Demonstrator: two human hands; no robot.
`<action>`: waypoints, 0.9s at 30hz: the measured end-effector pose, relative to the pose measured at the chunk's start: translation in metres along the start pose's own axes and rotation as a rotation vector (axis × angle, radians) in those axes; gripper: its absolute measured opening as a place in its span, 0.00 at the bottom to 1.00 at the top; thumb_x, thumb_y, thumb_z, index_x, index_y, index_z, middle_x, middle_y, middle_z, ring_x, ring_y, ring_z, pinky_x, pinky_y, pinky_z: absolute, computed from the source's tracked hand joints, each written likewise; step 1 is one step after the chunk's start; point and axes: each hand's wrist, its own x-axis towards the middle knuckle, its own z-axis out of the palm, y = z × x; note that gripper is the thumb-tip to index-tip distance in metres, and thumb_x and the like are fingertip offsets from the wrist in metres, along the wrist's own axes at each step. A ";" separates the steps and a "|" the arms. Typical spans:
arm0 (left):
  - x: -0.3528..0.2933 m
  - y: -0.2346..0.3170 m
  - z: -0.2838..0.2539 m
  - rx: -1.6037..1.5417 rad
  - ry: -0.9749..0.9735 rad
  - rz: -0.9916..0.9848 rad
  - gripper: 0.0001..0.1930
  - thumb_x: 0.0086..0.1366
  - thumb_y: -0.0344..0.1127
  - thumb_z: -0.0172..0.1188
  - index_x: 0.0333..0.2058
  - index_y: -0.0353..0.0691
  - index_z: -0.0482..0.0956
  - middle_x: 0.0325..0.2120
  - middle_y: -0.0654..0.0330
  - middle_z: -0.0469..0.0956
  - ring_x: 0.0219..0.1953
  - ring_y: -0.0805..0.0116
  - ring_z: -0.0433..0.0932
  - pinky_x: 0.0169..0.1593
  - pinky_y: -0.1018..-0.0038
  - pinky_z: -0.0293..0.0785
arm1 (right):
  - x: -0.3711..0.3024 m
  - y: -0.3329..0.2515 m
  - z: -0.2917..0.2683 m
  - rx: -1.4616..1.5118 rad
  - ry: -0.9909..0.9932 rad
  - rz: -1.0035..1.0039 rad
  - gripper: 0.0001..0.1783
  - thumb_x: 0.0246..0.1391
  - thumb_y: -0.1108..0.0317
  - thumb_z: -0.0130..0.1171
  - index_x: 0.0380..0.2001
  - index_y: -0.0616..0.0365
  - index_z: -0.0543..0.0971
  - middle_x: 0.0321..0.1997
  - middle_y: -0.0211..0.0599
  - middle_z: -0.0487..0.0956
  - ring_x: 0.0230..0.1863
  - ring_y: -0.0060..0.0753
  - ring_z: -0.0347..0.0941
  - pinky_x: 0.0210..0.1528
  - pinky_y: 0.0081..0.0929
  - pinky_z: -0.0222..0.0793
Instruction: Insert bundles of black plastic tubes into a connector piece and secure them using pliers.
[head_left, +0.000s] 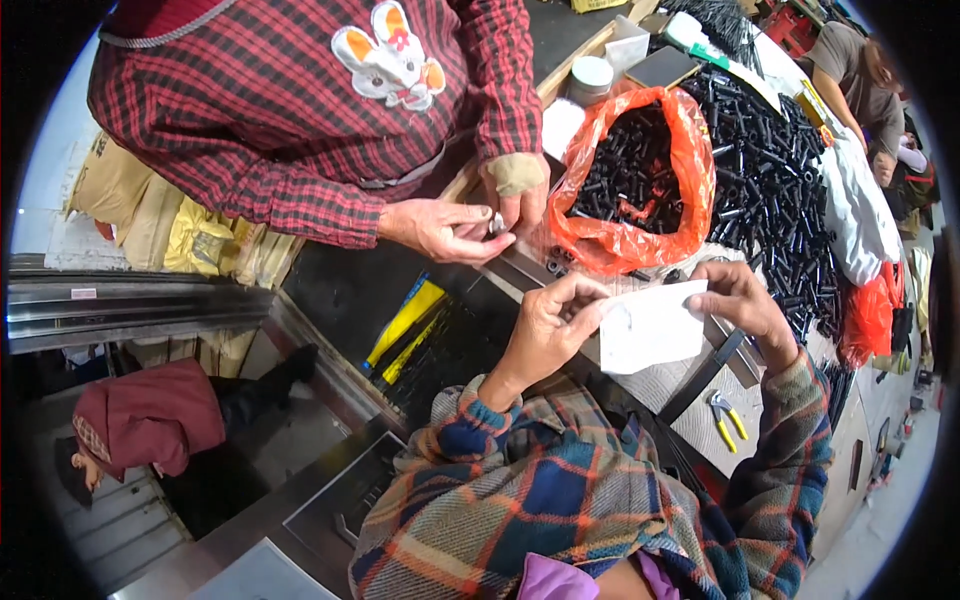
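Observation:
Between my two hands hangs a small white paper-like sheet (655, 338), with a faint mark near its left side. My left hand (556, 325) pinches its upper left corner between thumb and fingers. At the opposite corner, the thumb and fingers of my right hand (745, 305) are closed on the edge. Just beyond the sheet, an orange-red plastic bag (690, 205) stands with its mouth spread, full of small black tubular parts (625, 165). Yellow-handled pliers (728, 420) lie on the table below my right hand.
A co-worker's hands (470, 225) hold a small shiny piece at the far left. A large heap of black tubular parts (770, 190) covers the table's right side. A lidded jar (591, 78) stands behind the bag. Yellow strips (405, 325) lie on a dark surface to the left.

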 end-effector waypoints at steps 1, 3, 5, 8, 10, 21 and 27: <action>-0.001 -0.003 0.001 -0.049 0.021 -0.033 0.04 0.57 0.29 0.57 0.29 0.33 0.75 0.18 0.68 0.73 0.20 0.86 0.67 0.23 0.86 0.63 | 0.001 -0.002 0.003 0.028 0.031 -0.002 0.07 0.49 0.69 0.60 0.25 0.62 0.76 0.24 0.24 0.75 0.27 0.13 0.68 0.32 0.14 0.62; -0.007 -0.011 0.001 -0.048 0.016 -0.073 0.04 0.58 0.29 0.57 0.30 0.33 0.75 0.18 0.68 0.72 0.18 0.85 0.67 0.22 0.86 0.62 | 0.004 -0.003 0.006 0.005 0.073 0.007 0.09 0.47 0.67 0.61 0.24 0.61 0.74 0.22 0.24 0.73 0.24 0.13 0.67 0.29 0.13 0.61; -0.013 -0.017 0.005 -0.063 -0.006 -0.120 0.04 0.59 0.29 0.56 0.30 0.34 0.75 0.18 0.68 0.72 0.18 0.85 0.67 0.22 0.86 0.63 | 0.006 0.002 0.003 -0.016 0.065 0.021 0.09 0.48 0.67 0.61 0.25 0.60 0.74 0.22 0.23 0.73 0.23 0.12 0.67 0.27 0.13 0.61; -0.021 -0.026 0.011 -0.119 -0.045 -0.172 0.05 0.59 0.29 0.56 0.31 0.34 0.74 0.20 0.67 0.73 0.19 0.85 0.67 0.22 0.87 0.64 | 0.007 0.007 0.001 -0.081 0.119 0.053 0.10 0.48 0.65 0.61 0.27 0.61 0.75 0.23 0.23 0.74 0.22 0.12 0.67 0.25 0.12 0.61; -0.024 -0.027 0.011 -0.190 -0.076 -0.223 0.05 0.59 0.29 0.57 0.31 0.33 0.74 0.21 0.66 0.74 0.19 0.85 0.68 0.23 0.87 0.64 | 0.006 0.005 0.001 -0.093 0.110 0.065 0.11 0.49 0.64 0.60 0.27 0.61 0.75 0.22 0.22 0.73 0.23 0.11 0.67 0.25 0.12 0.61; -0.030 -0.028 0.010 -0.234 0.049 -0.186 0.05 0.59 0.28 0.56 0.32 0.33 0.74 0.20 0.67 0.73 0.18 0.85 0.67 0.22 0.87 0.63 | 0.005 0.010 -0.002 -0.154 0.080 -0.001 0.12 0.55 0.62 0.54 0.27 0.61 0.73 0.23 0.21 0.69 0.25 0.11 0.64 0.28 0.11 0.61; -0.039 -0.033 0.015 -0.245 0.094 -0.159 0.05 0.59 0.28 0.56 0.32 0.33 0.74 0.20 0.66 0.73 0.18 0.85 0.67 0.21 0.87 0.63 | 0.004 0.014 0.004 -0.179 0.086 -0.022 0.09 0.54 0.67 0.53 0.27 0.62 0.73 0.22 0.21 0.69 0.24 0.11 0.63 0.27 0.13 0.61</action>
